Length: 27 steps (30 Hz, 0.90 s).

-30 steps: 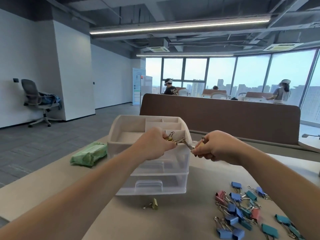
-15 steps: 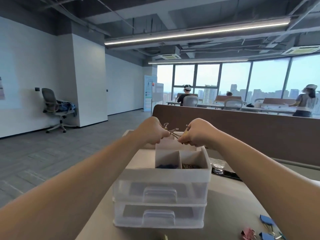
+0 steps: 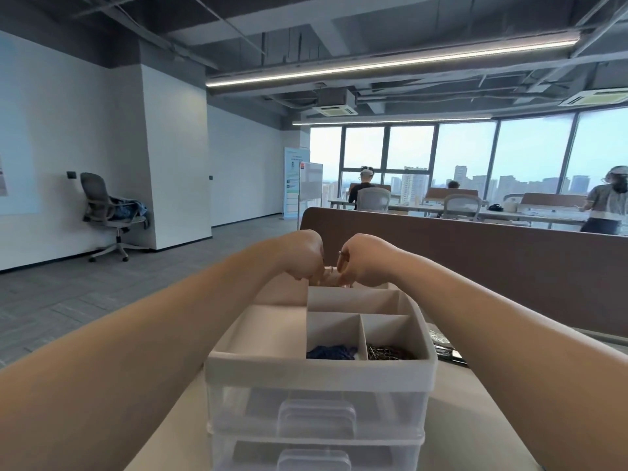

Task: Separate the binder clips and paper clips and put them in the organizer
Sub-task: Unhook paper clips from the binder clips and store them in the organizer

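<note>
A white organizer point(image 3: 319, 367) with two translucent drawers stands on the table right in front of me. Its near compartments hold blue clips point(image 3: 331, 352) and metal paper clips point(image 3: 389, 353). My left hand point(image 3: 302, 256) and my right hand point(image 3: 365, 263) meet over the far compartment, fingers curled downward and almost touching. Between the fingertips only a small pale blur of the gold binder clips point(image 3: 330, 277) shows; the rest is hidden by my fingers. A ring sits on my right hand.
A brown desk partition point(image 3: 475, 253) rises just behind the organizer. A dark flat object point(image 3: 446, 350) lies on the table point(image 3: 475, 419) to the organizer's right. An office chair point(image 3: 105, 215) stands by the far left wall. People sit at desks by the windows.
Both hands came closer together and dropped to the organizer's far compartment with the gold clips. My view moved forward and up, so the loose clips on the table have left the frame.
</note>
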Available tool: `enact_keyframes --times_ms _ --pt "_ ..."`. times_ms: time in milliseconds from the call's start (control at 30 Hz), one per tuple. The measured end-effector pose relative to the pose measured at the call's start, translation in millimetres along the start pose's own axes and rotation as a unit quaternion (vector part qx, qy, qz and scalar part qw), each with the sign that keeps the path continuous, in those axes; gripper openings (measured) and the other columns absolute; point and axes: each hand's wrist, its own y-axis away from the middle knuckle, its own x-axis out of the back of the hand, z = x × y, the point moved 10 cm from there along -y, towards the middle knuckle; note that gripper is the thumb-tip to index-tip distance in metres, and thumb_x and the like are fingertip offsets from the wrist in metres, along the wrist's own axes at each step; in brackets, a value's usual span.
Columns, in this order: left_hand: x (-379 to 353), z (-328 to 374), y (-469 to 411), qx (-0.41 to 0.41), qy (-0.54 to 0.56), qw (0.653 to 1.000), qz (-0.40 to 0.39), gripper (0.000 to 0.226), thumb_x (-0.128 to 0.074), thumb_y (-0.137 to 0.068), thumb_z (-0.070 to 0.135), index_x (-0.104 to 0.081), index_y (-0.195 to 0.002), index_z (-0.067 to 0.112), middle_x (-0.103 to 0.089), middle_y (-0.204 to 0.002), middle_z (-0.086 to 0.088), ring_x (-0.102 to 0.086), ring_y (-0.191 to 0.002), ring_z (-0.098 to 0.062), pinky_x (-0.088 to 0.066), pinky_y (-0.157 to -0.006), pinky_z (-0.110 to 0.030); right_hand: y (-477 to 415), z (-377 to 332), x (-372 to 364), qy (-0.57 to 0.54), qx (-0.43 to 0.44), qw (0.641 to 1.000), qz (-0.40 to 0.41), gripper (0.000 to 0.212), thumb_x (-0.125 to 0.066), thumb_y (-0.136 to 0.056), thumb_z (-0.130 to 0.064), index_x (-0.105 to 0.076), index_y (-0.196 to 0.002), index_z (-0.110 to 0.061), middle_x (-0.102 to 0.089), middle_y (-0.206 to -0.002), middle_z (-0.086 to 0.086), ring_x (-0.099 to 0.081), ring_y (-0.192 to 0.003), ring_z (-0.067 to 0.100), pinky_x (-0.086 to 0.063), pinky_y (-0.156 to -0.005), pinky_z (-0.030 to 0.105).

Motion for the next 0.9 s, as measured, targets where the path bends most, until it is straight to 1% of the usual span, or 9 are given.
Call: enact_keyframes --times_ms 67,133,200,267,367,467,567,733,900 --pt "1.5 2.2 -2.0 -0.012 0.014 1.000 0.006 0.013 -0.053 -0.083 -0.002 -0.065 -0.089 -0.002 -0.064 -0.080 -0.015 -0.057 -0.060 -0.019 -0.042 -0.047 -0.020 -3.0 -4.5 -3.5 -0.005 0.006 1.000 -0.008 0.024 -0.069 -0.089 -0.022 -0.073 -0.107 -0.007 -0.072 -0.105 0.008 -0.065 -0.098 0.026 -0.054 -0.090 0.036" --pt "2.6 3.8 -3.0 -0.020 0.026 0.999 0.021 0.022 -0.052 -0.085 -0.004 -0.059 -0.107 -0.002 -0.066 -0.095 -0.017 -0.062 -0.074 -0.023 -0.047 -0.058 -0.027 -6.0 -6.3 -4.7 0.001 0.004 1.000 -0.017 0.025 -0.070 -0.088 -0.022 -0.072 -0.108 -0.006 -0.072 -0.104 0.009 -0.066 -0.095 0.026 -0.053 -0.087 0.034" --pt "2.6 2.8 -5.0 -0.022 0.016 0.999 0.039 0.033 -0.059 -0.085 -0.004 -0.050 -0.117 -0.002 -0.063 -0.104 -0.016 -0.061 -0.085 -0.026 -0.044 -0.065 -0.032 -10.1 -3.4 -6.5 -0.027 -0.010 0.999 -0.030 0.023 -0.072 -0.085 -0.016 -0.072 -0.104 -0.003 -0.072 -0.098 0.014 -0.064 -0.080 0.026 -0.054 -0.076 0.034" --pt "2.3 2.4 -6.2 -0.027 -0.015 0.998 0.052 0.035 -0.067 -0.083 0.001 -0.053 -0.115 -0.001 -0.064 -0.106 -0.015 -0.057 -0.083 -0.023 -0.041 -0.061 -0.027 -12.2 0.0 -7.2 -0.057 -0.030 0.997 -0.040 0.024 -0.073 -0.079 -0.012 -0.073 -0.098 0.001 -0.068 -0.084 0.016 -0.058 -0.070 0.025 -0.051 -0.066 0.034" --pt "0.7 3.2 -11.8 -0.044 -0.036 0.996 0.068 0.022 -0.070 -0.080 0.003 -0.067 -0.102 0.001 -0.067 -0.099 -0.012 -0.057 -0.080 -0.021 -0.036 -0.053 -0.021 -15.1 3.5 -8.1 -0.063 -0.041 0.996 -0.046 0.025 -0.076 -0.073 -0.011 -0.074 -0.096 0.001 -0.069 -0.084 0.015 -0.059 -0.071 0.024 -0.052 -0.067 0.033" --pt "5.4 0.8 -12.5 -0.047 0.010 0.993 0.108 0.026 -0.068 -0.079 0.001 -0.058 -0.101 0.009 -0.063 -0.092 -0.004 -0.061 -0.082 -0.021 -0.040 -0.059 -0.025 -18.1 2.4 -7.1 -0.056 -0.035 0.997 -0.034 0.025 -0.076 -0.075 -0.012 -0.075 -0.098 -0.001 -0.072 -0.101 0.018 -0.060 -0.077 0.023 -0.053 -0.072 0.034" --pt "12.9 -1.0 -9.3 -0.049 0.047 0.985 0.158 0.024 -0.066 -0.084 0.006 -0.050 -0.101 0.012 -0.061 -0.090 -0.004 -0.058 -0.079 -0.019 -0.041 -0.058 -0.024 -20.9 2.5 -4.9 -0.087 -0.031 0.996 -0.017 0.026 -0.077 -0.076 -0.014 -0.075 -0.099 -0.002 -0.072 -0.102 0.018 -0.059 -0.078 0.023 -0.055 -0.076 0.036" --pt "7.0 -3.9 -10.4 -0.049 0.013 0.985 0.167 0.017 -0.072 -0.084 0.019 -0.060 -0.091 0.008 -0.060 -0.080 -0.004 -0.053 -0.069 -0.017 -0.030 -0.050 -0.021 -20.9 -3.0 -0.9 -0.017 -0.019 0.999 0.019 0.032 -0.077 -0.082 -0.023 -0.072 -0.108 -0.005 -0.071 -0.105 0.011 -0.067 -0.098 0.028 -0.055 -0.088 0.036" --pt "0.1 -11.5 -5.8 -0.040 -0.014 0.989 0.144 0.010 -0.067 -0.084 0.014 -0.071 -0.075 0.010 -0.056 -0.063 -0.001 -0.051 -0.064 -0.020 -0.030 -0.048 -0.022 -16.9 -11.9 -12.4 0.005 0.006 1.000 0.018 0.024 -0.073 -0.082 -0.021 -0.072 -0.101 -0.007 -0.072 -0.100 0.011 -0.068 -0.094 0.028 -0.055 -0.076 0.034"
